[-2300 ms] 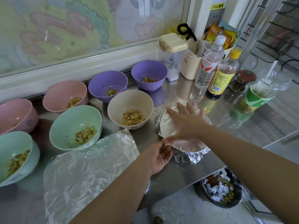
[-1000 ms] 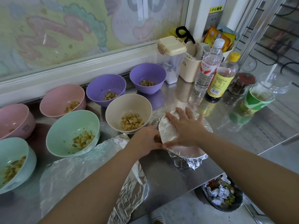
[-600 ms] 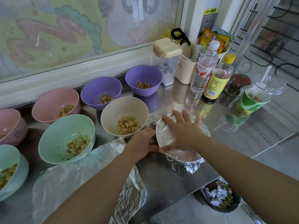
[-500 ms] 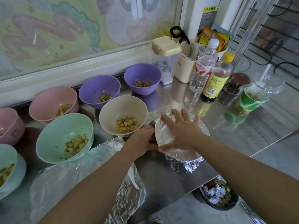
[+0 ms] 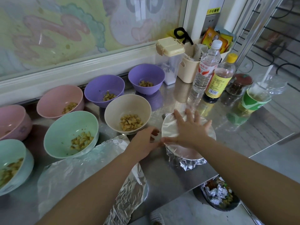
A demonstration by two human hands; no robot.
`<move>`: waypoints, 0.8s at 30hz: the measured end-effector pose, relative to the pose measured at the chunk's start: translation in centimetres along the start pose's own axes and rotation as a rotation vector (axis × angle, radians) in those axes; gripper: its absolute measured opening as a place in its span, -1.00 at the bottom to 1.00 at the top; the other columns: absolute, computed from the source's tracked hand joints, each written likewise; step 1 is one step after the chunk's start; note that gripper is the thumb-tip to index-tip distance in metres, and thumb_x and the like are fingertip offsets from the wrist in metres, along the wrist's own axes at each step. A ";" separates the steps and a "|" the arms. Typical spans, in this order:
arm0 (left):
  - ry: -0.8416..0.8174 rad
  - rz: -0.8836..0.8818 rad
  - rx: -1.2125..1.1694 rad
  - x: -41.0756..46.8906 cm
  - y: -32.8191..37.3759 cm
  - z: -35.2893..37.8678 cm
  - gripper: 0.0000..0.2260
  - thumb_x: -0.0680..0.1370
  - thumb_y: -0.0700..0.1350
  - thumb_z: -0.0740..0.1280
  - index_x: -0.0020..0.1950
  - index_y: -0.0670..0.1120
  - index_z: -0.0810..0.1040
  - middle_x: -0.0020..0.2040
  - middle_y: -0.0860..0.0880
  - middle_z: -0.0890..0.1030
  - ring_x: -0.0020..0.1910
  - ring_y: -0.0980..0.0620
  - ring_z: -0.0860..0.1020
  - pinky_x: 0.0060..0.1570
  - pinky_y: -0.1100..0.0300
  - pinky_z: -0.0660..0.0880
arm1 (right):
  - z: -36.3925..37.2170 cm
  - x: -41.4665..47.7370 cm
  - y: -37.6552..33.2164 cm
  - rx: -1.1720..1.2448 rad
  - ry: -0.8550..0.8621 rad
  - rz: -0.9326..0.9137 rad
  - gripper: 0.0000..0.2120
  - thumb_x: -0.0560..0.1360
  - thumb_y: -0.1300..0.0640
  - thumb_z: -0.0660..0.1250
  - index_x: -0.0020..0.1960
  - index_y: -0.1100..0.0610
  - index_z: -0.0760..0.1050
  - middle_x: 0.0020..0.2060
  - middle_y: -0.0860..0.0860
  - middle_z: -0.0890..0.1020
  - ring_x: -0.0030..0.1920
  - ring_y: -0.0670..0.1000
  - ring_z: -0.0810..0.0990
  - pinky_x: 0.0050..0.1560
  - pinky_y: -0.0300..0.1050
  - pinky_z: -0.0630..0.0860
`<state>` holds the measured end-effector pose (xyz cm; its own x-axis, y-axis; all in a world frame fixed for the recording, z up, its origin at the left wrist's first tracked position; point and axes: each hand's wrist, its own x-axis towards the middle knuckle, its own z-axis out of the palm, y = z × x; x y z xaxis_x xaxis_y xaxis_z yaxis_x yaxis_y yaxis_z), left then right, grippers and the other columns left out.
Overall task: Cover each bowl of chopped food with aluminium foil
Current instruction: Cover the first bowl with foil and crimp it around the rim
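Foil (image 5: 168, 127) on the wrapped bowl (image 5: 186, 163) is looking nearly sealed, with the skirt bunching under the rim on the near side. Right hand (image 5: 190, 129) is lying flat on top, fingers straight and spread, pressing the foil down and gripping nothing. Left hand (image 5: 144, 140) is sitting against the wrapped bowl's left rim with fingers loosely curled. Can't tell if it's pinching foil or just touching.

Risks, my read:
- Palm is loading an unsupported foil skin. Too much push and it's denting or tearing.
- Wrapped bowl is sitting close to the counter (image 5: 170, 181) edge on slick steel. A sideways shove while crimping could be sliding it off, toward the bin (image 5: 224, 209) below.
- Left forearm is lying across the spare sheet (image 5: 78, 172), left of the wrapped bowl. Dragging it risks creasing or ripping the sheet.
- Beige bowl (image 5: 113, 109) is standing uncovered just left-behind the wrapped bowl, so a wrist swing could be tipping it.
- Bottles (image 5: 207, 69) are standing behind-right, within knocking range.
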<state>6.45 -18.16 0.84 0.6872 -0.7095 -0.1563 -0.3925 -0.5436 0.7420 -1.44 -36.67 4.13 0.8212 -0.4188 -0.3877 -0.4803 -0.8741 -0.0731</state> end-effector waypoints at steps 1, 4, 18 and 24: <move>0.047 -0.040 -0.056 -0.6 0.2 0.4 -0.72 0.49 0.04 0.49 0.10 -0.02 0.53 -0.01 0.12 0.60 -0.03 0.16 0.59 0.01 0.25 0.54 | 0.0 -0.1 0.0 0.026 -0.010 0.036 0.35 -0.01 -0.80 -0.03 0.59 -0.20 -0.40 0.62 0.03 -0.32 0.59 0.30 -0.31 0.34 0.70 -0.15; 0.130 -0.134 -0.146 -1.9 1.0 1.5 -0.83 0.52 -0.01 0.46 0.02 -0.01 0.55 -0.07 0.13 0.63 -0.08 0.20 0.60 -0.06 0.35 0.51 | -0.8 -0.1 0.1 0.117 -0.043 0.090 0.38 -0.01 -0.82 -0.01 0.57 -0.19 -0.45 0.59 0.07 -0.40 0.57 0.30 -0.38 0.30 0.73 -0.21; -0.107 -0.573 -1.204 -4.8 3.3 4.8 -0.75 0.57 -0.43 0.19 0.05 -0.08 0.43 -0.27 -0.10 0.65 -0.37 0.00 0.60 -0.34 0.20 0.55 | -1.8 0.1 1.5 0.005 -0.154 -0.135 0.38 0.01 -0.70 0.31 0.57 -0.29 -0.38 0.60 -0.05 -0.38 0.55 0.30 -0.42 0.29 0.75 -0.16; -0.138 -0.578 -1.236 -4.8 2.7 4.9 -0.70 0.55 -0.48 0.10 -0.01 -0.08 0.39 -0.28 -0.15 0.65 -0.35 -0.01 0.60 -0.31 0.19 0.56 | -1.6 0.2 1.5 0.000 -0.150 -0.135 0.39 -0.02 -0.72 0.27 0.56 -0.29 -0.40 0.59 -0.05 -0.39 0.56 0.31 -0.42 0.29 0.75 -0.15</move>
<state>-0.85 -18.42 0.40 0.4706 -0.5985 -0.6483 0.7725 -0.0756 0.6305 -1.52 -38.48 5.42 0.8231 -0.2562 -0.5068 -0.3688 -0.9198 -0.1341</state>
